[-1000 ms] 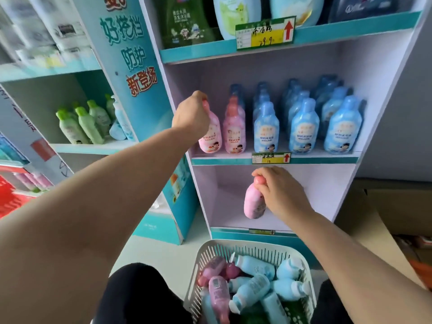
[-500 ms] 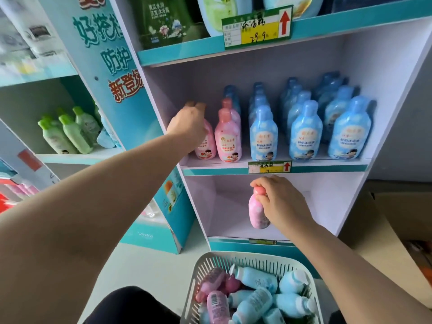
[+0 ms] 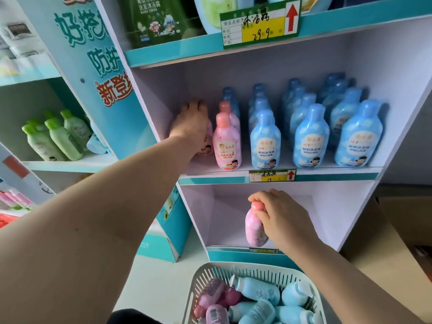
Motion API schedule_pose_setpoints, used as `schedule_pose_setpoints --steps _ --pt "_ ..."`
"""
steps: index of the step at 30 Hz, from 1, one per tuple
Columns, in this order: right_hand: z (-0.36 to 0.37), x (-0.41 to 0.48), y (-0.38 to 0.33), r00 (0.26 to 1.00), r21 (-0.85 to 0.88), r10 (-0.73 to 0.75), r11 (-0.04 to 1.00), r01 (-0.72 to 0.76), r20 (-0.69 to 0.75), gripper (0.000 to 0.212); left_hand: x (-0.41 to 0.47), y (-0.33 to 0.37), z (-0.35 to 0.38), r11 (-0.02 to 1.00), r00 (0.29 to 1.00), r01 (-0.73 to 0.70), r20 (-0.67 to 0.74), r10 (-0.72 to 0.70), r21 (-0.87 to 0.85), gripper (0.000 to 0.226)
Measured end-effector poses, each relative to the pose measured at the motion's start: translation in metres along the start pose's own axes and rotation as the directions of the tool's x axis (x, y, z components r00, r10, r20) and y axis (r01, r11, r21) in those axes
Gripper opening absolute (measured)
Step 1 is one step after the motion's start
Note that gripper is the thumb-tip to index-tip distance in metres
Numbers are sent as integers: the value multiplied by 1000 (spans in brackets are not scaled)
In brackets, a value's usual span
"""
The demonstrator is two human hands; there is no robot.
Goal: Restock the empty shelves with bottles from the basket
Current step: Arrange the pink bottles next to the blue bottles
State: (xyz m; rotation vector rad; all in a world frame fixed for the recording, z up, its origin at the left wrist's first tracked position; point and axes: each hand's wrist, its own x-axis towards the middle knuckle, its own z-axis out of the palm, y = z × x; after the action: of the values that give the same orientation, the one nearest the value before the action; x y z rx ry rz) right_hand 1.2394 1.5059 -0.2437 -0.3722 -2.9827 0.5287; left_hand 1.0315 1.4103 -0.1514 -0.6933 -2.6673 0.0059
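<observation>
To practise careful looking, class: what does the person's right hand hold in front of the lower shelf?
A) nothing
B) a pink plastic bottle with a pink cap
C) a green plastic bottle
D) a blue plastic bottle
B: the right hand grips a pink plastic bottle with a pink cap near its top.

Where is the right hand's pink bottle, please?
Head view, lower centre: the right hand holds the pink bottle by its cap at the lower shelf, above the basket.

Basket (image 3: 257,273) of loose bottles (image 3: 257,294) before the shelf unit (image 3: 397,113), upright rows (image 3: 312,136) on its middle shelf (image 3: 327,176).
</observation>
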Motion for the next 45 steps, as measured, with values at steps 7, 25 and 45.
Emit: schedule_pose_setpoints --steps 7,25,45 --pt "9 4 15 1000 -5 7 1000 -7 28 48 48 -9 30 995 993 -54 -101 62 83 51" --pt "16 10 32 995 -32 -25 999 28 99 46 88 -13 45 996 988 -81 -136 77 -27 44" --pt "10 -20 -26 940 83 -138 982 172 -311 27 -116 -23 -45 922 994 -92 27 110 -376 51"
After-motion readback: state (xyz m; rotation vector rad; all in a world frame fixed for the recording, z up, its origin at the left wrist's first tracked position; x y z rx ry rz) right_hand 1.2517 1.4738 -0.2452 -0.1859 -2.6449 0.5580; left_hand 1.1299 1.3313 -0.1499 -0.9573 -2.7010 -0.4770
